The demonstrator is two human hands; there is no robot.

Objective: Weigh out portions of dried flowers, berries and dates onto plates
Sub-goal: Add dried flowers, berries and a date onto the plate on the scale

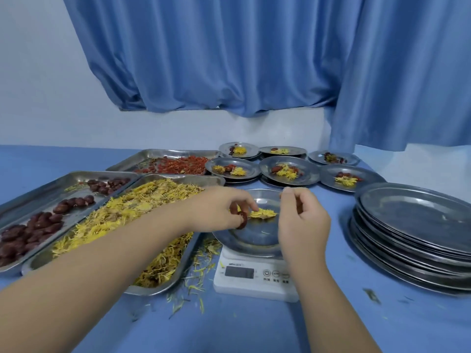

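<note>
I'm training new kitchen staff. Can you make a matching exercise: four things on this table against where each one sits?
Things:
1. date tray
2. flower tray
3. berry tray
4. plate stack

Places:
A. far right
B. far left
C. at the back, left of the filled plates
D. just left of the scale

Pairs: 1-B, 2-D, 3-C, 4-A
</note>
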